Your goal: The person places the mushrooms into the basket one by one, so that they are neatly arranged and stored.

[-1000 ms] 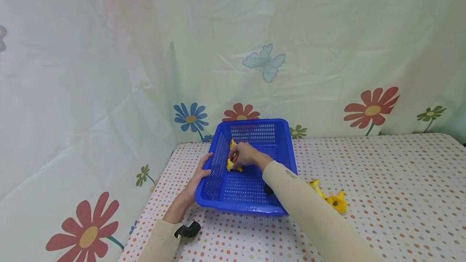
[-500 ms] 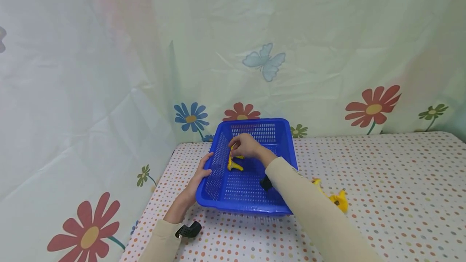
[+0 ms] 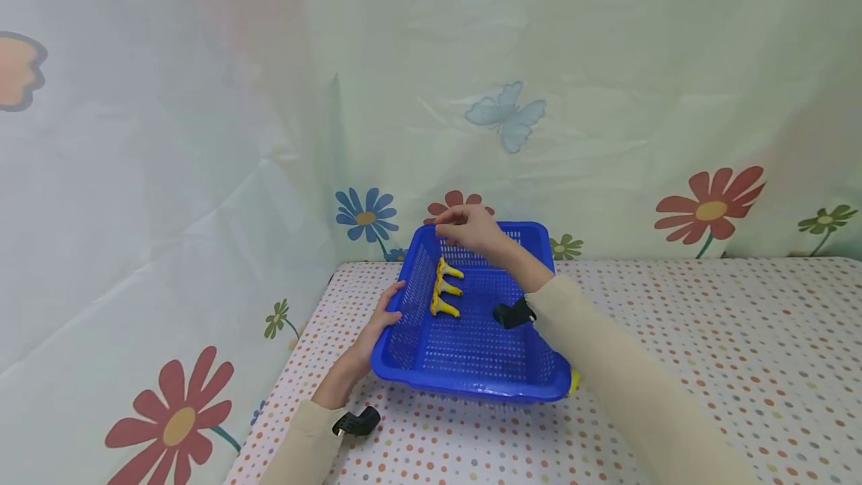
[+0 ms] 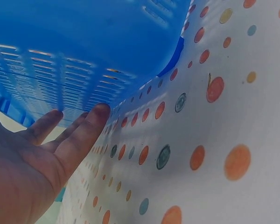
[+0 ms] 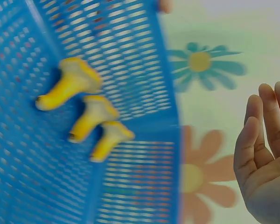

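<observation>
Three yellow mushrooms (image 3: 447, 288), chanterelle-like with pale undersides, lie in a row along the left wall of a blue plastic basket (image 3: 471, 388). In the right wrist view, the largest mushroom (image 5: 70, 85) is at one end of the row. My right hand (image 3: 471, 229) is raised over the basket's back left corner, fingers loosely bent and holding nothing. My left hand (image 3: 377, 320) rests on the outside of the basket's left side. From the left wrist, the hand (image 4: 51, 154) shows extended fingers against the slotted wall.
A dotted cloth covers the table (image 3: 707, 350), reaching far to the right. A yellow piece (image 3: 575, 380) peeks out beside the basket's front right corner, mostly hidden by the basket and right sleeve. A flowered curtain (image 3: 606, 133) hangs close behind the basket.
My right hand has risen from the mushrooms toward the basket's back rim, leaving three in a row. The left hand stays at the basket. The head view has shifted slightly left.
</observation>
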The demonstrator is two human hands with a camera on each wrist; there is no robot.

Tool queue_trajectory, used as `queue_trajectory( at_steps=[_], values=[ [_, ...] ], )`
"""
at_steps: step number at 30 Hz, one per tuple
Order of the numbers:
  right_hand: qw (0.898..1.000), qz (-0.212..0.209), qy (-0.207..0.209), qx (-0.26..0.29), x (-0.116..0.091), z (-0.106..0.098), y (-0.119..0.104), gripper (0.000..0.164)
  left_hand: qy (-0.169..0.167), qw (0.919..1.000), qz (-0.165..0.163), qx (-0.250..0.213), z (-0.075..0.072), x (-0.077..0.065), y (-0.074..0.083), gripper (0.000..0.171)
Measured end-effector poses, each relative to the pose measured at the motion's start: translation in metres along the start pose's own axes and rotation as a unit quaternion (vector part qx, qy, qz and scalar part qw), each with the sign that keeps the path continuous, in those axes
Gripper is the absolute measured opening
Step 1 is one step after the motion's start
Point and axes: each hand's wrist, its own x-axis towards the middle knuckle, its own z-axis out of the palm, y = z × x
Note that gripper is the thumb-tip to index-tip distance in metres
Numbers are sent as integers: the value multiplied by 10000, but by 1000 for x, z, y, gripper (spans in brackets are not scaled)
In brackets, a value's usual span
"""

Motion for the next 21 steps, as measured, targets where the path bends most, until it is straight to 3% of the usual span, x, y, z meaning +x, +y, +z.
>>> queue_trajectory(
  at_steps=[5,11,15,21],
  values=[
    [9990,-406,-182,108,-18,-34,-29,24,58,10000,-2,-22,2,2,1,54],
    [9991,-367,-21,-205,-51,-74,-53,28,46,10000,-34,-21,3,3,3,53],
    [9977,-219,63,-642,-73,-96,-54,26,32,9999,-66,-85,5,1,3,53],
    [9956,0,133,-923,-104,-119,-37,27,38,10000,-47,-73,7,-1,2,53]
  ],
)
